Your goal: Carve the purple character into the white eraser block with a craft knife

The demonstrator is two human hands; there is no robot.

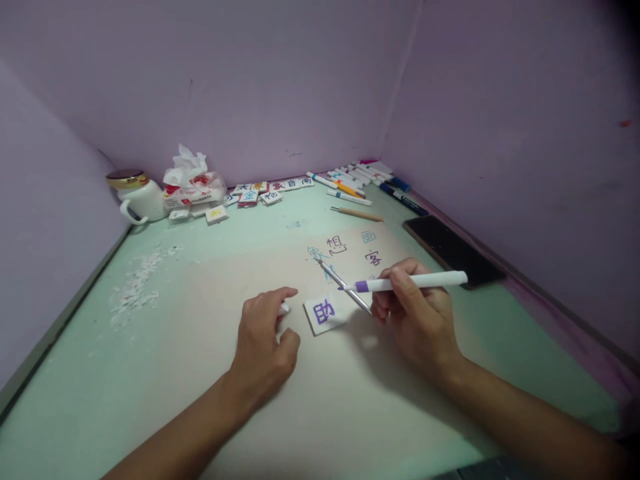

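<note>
A white marker with a purple band and bare purple tip is in my right hand, between thumb and fingers. The same hand also keeps a thin silver pointed tool, lying slantwise below the marker. Just under the marker tip, a small white tile bears a purple handwritten character and lies flat on the table. My left hand rests left of the tile, apart from it, index finger and thumb spread. A small white piece, perhaps a marker cap, is tucked in its curled fingers, mostly hidden.
Handwritten characters mark the table beyond the tile. A phone, several markers and a wooden-handled tool lie right. Lettered tiles, a tissue pack, a mug and white scraps lie left.
</note>
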